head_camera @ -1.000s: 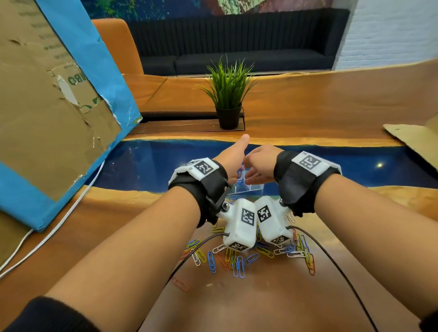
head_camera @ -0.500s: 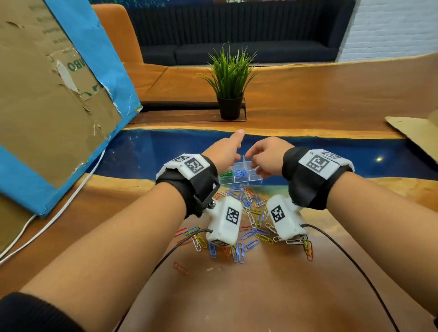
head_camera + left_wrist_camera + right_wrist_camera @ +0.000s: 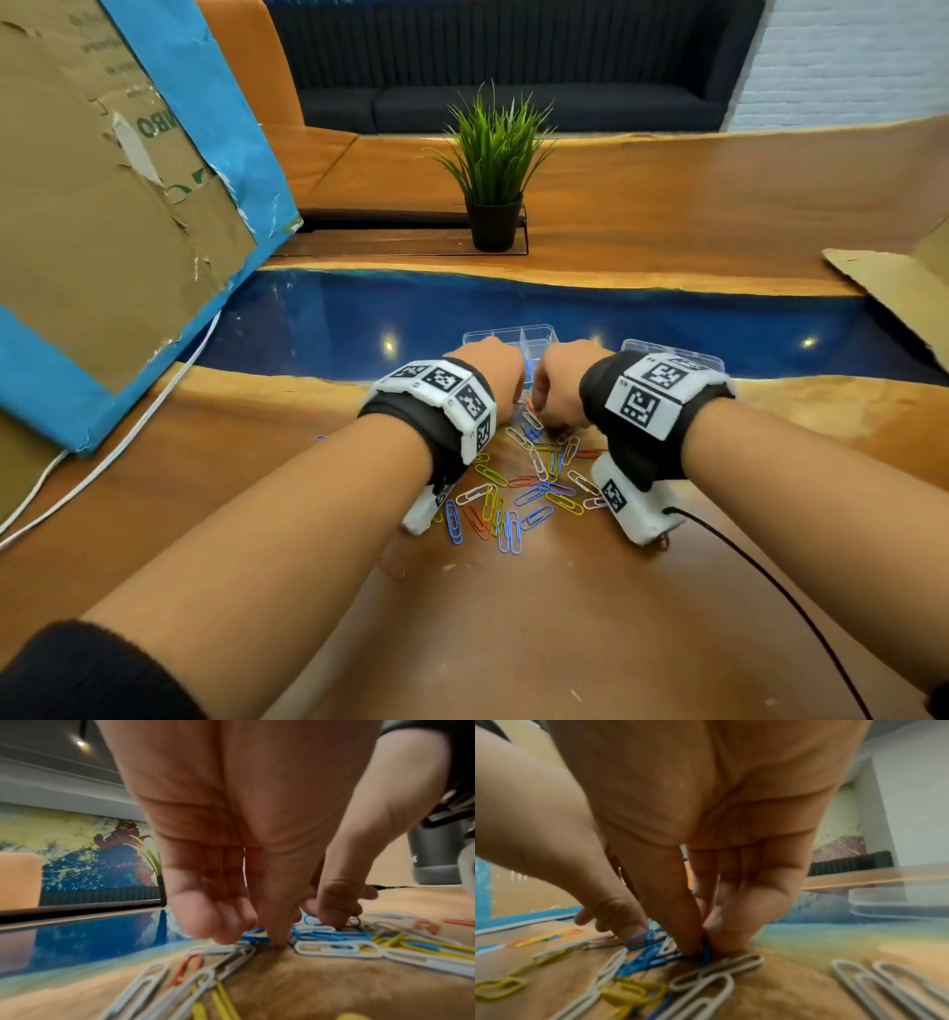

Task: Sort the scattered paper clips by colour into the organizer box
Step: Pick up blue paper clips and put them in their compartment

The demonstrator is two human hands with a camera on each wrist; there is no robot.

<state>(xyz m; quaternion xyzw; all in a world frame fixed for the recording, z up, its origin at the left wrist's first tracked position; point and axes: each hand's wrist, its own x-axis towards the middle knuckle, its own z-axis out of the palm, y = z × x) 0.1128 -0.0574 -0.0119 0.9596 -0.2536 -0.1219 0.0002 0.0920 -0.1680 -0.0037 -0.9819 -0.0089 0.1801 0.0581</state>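
Loose paper clips (image 3: 518, 493) in blue, yellow, white and red lie in a heap on the wooden table. Just beyond them stands the clear organizer box (image 3: 513, 336), partly hidden by my hands. My left hand (image 3: 488, 370) points down into the far end of the heap. Its index tip and thumb touch blue clips (image 3: 331, 935) with a gap between them (image 3: 306, 931). My right hand (image 3: 560, 385) is beside it and pinches a blue clip (image 3: 707, 955) between its fingertips (image 3: 703, 949), thumb on another blue clip.
The box's clear lid (image 3: 688, 354) lies behind my right wrist. A potted plant (image 3: 495, 226) stands further back. Blue-edged cardboard (image 3: 102, 231) leans at the left above a white cable (image 3: 128, 437). More cardboard (image 3: 898, 288) lies at the right. A single red clip (image 3: 393, 568) lies near me.
Both hands came back from over the organizer box and dropped onto the far end of the clip heap. The right fingertips closed on a blue clip.
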